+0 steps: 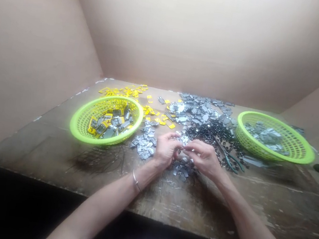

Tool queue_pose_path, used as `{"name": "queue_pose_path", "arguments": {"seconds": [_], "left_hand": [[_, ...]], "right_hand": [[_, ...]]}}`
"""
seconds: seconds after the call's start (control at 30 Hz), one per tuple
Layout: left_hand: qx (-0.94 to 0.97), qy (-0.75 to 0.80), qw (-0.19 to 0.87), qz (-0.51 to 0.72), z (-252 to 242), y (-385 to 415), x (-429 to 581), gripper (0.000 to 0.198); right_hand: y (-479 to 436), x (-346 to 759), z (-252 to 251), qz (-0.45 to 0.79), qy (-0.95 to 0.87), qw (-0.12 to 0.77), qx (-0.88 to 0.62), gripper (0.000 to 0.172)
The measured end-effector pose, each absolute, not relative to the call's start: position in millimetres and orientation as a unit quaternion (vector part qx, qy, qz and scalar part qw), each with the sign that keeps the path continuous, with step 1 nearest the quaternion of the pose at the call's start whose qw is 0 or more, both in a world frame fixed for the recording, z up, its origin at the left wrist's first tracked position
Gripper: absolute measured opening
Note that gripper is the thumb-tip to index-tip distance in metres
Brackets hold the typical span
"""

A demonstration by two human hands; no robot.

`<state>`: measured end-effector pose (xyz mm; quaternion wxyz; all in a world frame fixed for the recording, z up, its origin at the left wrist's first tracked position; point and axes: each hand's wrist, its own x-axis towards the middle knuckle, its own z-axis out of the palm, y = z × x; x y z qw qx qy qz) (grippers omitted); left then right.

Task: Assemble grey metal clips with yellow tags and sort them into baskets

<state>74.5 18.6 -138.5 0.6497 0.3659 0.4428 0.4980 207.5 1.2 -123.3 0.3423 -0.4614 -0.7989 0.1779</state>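
Note:
My left hand (168, 148) and my right hand (203, 157) meet above the middle of the table, fingertips nearly touching. Both are closed in a pinch around something small; its kind is hidden by the fingers. Grey flat pieces (182, 170) lie right beneath the hands. Beside my left hand is a small pile of light grey pieces (145, 139). Beyond my right hand spreads a heap of small black parts (206, 129), with green-handled pliers (233, 160) lying at its right edge.
A green basket (76, 125) at left holds yellow and grey assembled pieces. Another green basket (301, 154) at right contains grey pieces. Yellow frames (127, 91) and a grey heap (199, 109) lie at the back. Cardboard walls (174, 38) enclose the wooden table (164, 208).

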Motion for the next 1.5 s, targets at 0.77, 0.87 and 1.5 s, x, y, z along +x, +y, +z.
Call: {"name": "queue_pose_path", "arguments": {"seconds": [0.77, 0.87, 1.5], "left_hand": [[0.373, 0.331, 0.75, 0.434, -133.3, 10.3, 74.8, 0.037], [0.371, 0.336, 0.753, 0.426, -134.7, 9.2, 75.8, 0.029], [0.354, 0.314, 0.775, 0.42, -139.0, 11.4, 74.1, 0.025]], "right_hand": [[2.1, 219.4, -114.0, 0.429, -0.582, 0.495, -0.481, 0.016], [1.2, 217.0, -115.0, 0.435, -0.592, 0.484, -0.476, 0.015], [0.4, 215.3, -115.4, 0.421, -0.63, 0.461, -0.462, 0.01]]}}
